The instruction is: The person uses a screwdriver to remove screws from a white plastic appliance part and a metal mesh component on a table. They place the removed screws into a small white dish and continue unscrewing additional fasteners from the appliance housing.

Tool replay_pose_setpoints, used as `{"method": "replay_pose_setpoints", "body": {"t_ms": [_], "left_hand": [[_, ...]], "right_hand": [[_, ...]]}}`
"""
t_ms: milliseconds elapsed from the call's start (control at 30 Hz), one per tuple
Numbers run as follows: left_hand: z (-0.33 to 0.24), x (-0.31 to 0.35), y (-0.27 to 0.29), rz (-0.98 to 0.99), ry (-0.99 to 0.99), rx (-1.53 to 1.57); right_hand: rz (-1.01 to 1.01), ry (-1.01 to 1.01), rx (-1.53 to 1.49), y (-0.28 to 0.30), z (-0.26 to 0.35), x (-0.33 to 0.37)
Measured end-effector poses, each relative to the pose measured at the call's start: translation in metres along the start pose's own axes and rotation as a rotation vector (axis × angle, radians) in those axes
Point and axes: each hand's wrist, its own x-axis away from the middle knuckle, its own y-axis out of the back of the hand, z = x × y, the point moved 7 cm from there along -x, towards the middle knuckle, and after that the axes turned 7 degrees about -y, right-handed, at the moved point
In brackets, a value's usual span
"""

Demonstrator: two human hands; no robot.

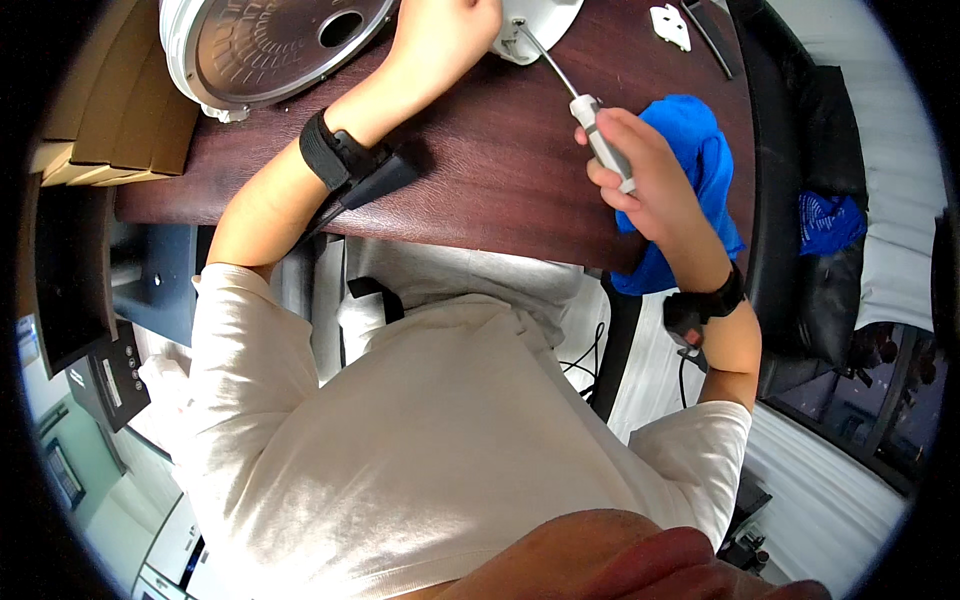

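My right hand [650, 170] is closed round the white and grey handle of a screwdriver [592, 135]. The shaft slants up to the left, and its tip meets a recess in a white rounded plastic part [550, 18] at the table's far side. My left hand [445, 35], its fingers curled and partly cut off by the upper edge, grips that part's left side. Left of it lies a round appliance lid [285, 45] with a brown metallic inner face, a dark oval hole and a white rim. A blue cloth [690, 130] lies just behind my right hand.
The dark red table [480, 170] has its near edge at my lap. A cardboard box [120, 100] stands at the left. A small white plastic piece [670, 28] and a dark strip [708, 38] lie far right. Beyond the right edge is a black seat [800, 280].
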Motion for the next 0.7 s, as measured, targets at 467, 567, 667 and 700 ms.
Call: {"method": "replay_pose_setpoints", "body": {"t_ms": [467,567,667,700], "left_hand": [[0.015,-0.004,0.001,0.032,0.08,0.058],[0.021,-0.006,0.002,0.066,0.174,0.087],[0.026,-0.006,0.003,0.064,0.148,0.088],[0.028,-0.007,0.003,0.061,0.142,0.096]], "right_hand": [[-0.388,0.862,1.254,0.01,0.044,0.033],[-0.432,0.927,1.387,0.012,0.052,0.04],[-0.404,0.994,1.467,0.01,0.057,0.04],[-0.39,1.022,1.488,0.008,0.058,0.04]]}}
